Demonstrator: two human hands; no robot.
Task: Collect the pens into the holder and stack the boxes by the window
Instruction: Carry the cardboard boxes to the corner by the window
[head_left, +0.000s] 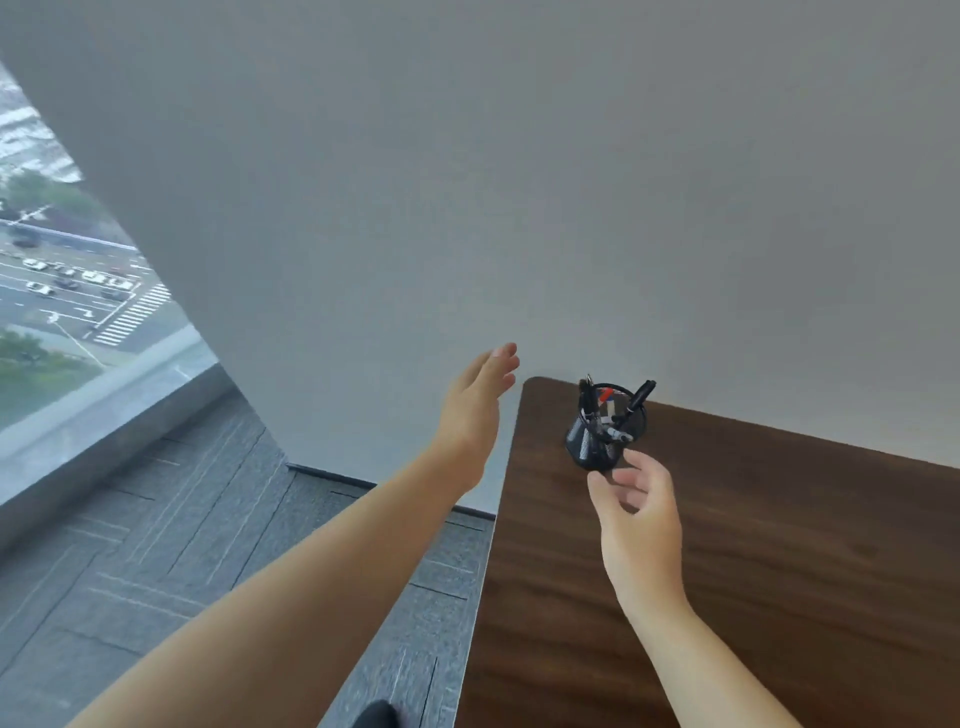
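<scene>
A black mesh pen holder (597, 441) stands near the far left corner of the dark wooden desk (753, 545). Several pens (636, 397) stick out of it, mostly black, with one red and blue tip among them. My right hand (636, 512) hovers just in front of the holder with fingers loosely curled and apart, holding nothing. My left hand (475, 415) is stretched out flat past the desk's left edge, above the floor near the wall, and it is empty. No boxes are in view.
A white wall (519, 182) rises behind the desk. On the left a large window (62, 286) with a low grey sill looks down on a street. Grey carpet tiles (182, 545) cover the floor between window and desk.
</scene>
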